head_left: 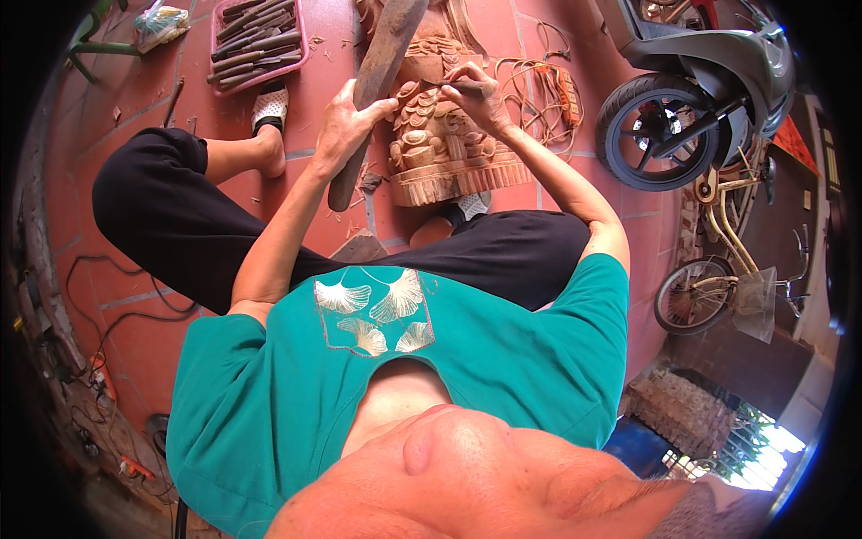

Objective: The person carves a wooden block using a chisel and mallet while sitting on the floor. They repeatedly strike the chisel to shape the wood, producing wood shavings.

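Note:
A carved reddish-brown wooden sculpture [429, 135] stands or lies in front of me, with scale-like and curling relief above a ribbed base. My left hand [344, 128] is closed around a long, dark wooden mallet [384, 58], flat and club-like, slanting past the carving's left side. In my right hand [483, 101] a slim carving chisel [463, 85] is pinched, its tip pointing left at the carved surface. Whether the tip touches the wood I cannot tell. The mallet is apart from the chisel.
A pink basket [303, 40] full of chisels is at the far left. Right of the carving lie coiled cords and an orange power strip [567, 94]. A motor scooter [660, 130] and a bicycle [696, 296] stand farther right. Wood chips dot the red tile floor [135, 234].

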Demonstrator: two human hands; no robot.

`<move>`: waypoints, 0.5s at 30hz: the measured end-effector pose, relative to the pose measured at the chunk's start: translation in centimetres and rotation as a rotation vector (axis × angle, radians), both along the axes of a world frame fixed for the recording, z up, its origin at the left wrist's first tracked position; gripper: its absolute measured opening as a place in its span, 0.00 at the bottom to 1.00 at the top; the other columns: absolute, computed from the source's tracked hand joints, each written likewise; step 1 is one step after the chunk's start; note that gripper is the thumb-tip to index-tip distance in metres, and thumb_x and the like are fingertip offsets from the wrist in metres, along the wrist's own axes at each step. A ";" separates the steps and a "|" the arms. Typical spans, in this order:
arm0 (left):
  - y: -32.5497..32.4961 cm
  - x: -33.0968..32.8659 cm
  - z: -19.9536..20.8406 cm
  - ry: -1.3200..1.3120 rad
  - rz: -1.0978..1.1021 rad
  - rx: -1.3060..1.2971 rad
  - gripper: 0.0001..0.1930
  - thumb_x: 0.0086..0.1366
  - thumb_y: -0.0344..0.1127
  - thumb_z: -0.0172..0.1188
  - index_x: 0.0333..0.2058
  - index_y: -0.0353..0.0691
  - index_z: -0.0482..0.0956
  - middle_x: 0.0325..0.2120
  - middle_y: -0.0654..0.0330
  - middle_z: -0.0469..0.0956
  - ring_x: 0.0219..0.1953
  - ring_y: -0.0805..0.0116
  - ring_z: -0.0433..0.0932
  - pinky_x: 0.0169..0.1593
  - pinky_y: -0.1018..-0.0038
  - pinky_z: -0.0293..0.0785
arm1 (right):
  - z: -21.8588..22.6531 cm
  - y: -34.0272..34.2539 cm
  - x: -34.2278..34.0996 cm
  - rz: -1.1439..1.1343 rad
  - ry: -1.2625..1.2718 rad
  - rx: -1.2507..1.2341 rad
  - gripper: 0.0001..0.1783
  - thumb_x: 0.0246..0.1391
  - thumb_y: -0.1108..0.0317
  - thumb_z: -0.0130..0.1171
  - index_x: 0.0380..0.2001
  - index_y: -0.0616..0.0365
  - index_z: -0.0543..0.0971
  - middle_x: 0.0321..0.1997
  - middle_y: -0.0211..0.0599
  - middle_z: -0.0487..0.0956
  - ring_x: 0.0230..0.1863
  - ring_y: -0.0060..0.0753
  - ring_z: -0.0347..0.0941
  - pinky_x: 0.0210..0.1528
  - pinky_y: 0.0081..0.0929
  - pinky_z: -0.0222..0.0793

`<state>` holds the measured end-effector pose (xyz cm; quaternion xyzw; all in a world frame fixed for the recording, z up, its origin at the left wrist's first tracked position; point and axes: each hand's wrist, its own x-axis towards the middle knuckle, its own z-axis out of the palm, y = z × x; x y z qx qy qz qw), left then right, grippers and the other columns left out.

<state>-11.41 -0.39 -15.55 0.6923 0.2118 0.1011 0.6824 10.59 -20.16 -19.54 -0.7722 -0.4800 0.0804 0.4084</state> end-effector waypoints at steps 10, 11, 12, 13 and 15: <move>-0.5 0.1 -0.1 -0.046 0.008 0.039 0.23 0.64 0.48 0.70 0.47 0.35 0.76 0.23 0.66 0.74 0.19 0.79 0.73 0.21 0.77 0.72 | -1.0 -0.4 1.0 -0.071 0.475 -0.036 0.09 0.60 0.68 0.67 0.40 0.62 0.84 0.41 0.31 0.84 0.40 0.22 0.84 0.42 0.23 0.80; -0.4 0.0 -0.1 -0.029 0.008 0.028 0.24 0.63 0.48 0.70 0.47 0.35 0.76 0.24 0.64 0.76 0.21 0.77 0.74 0.23 0.76 0.73 | 0.1 0.1 0.9 -0.055 0.477 -0.062 0.09 0.61 0.69 0.67 0.41 0.63 0.83 0.42 0.32 0.84 0.41 0.23 0.83 0.42 0.22 0.80; -0.2 -0.2 0.0 -0.011 0.009 0.017 0.25 0.62 0.48 0.71 0.47 0.34 0.76 0.24 0.63 0.78 0.22 0.76 0.76 0.25 0.74 0.74 | 1.4 0.6 0.8 -0.038 0.479 -0.087 0.09 0.62 0.69 0.67 0.41 0.63 0.83 0.42 0.32 0.84 0.41 0.23 0.83 0.43 0.21 0.80; -0.4 0.0 0.3 -0.004 -0.012 0.006 0.26 0.61 0.48 0.71 0.47 0.34 0.76 0.25 0.61 0.79 0.24 0.74 0.77 0.27 0.73 0.75 | 0.6 -0.3 1.6 -0.070 0.504 -0.049 0.10 0.62 0.69 0.66 0.44 0.62 0.82 0.43 0.34 0.84 0.42 0.24 0.83 0.44 0.21 0.79; -0.4 0.0 0.4 -0.005 -0.013 0.033 0.25 0.61 0.48 0.71 0.47 0.34 0.76 0.25 0.61 0.79 0.24 0.74 0.77 0.27 0.73 0.75 | 0.1 -1.0 2.1 -0.061 0.588 -0.011 0.11 0.62 0.69 0.66 0.45 0.61 0.82 0.43 0.35 0.84 0.43 0.24 0.82 0.45 0.21 0.79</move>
